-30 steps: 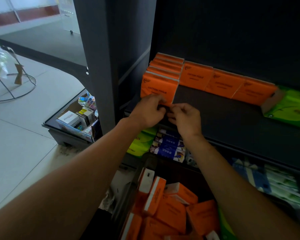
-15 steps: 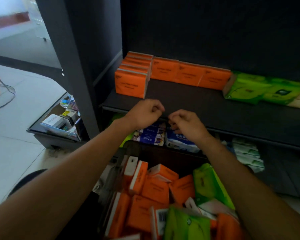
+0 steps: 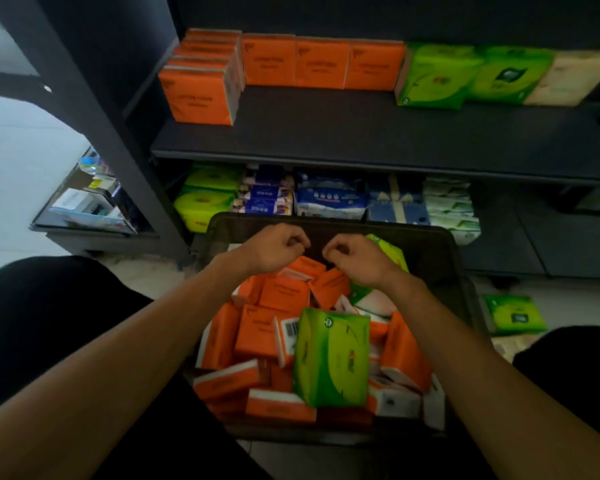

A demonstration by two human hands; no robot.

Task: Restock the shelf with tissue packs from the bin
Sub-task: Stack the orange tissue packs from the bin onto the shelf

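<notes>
A dark bin (image 3: 440,251) in front of me holds several orange tissue packs (image 3: 281,292) and a green pack (image 3: 331,358) lying on top. My left hand (image 3: 274,249) and my right hand (image 3: 355,259) hover side by side over the bin's far end, fingers loosely curled, holding nothing. On the dark shelf (image 3: 361,133) a stack of orange packs (image 3: 200,90) stands at the front left. Behind it a row of orange packs (image 3: 321,64) runs into green packs (image 3: 437,76) and a pale pack (image 3: 568,79).
The lower shelf holds yellow-green, blue and white tissue packs (image 3: 329,199). A green pack (image 3: 515,313) lies on the floor right of the bin. A grey upright post (image 3: 94,109) and a low tray of small boxes (image 3: 87,206) stand at the left.
Both hands have come down from the front orange stack on the shelf to over the bin, empty. My view has tilted down onto the bin.
</notes>
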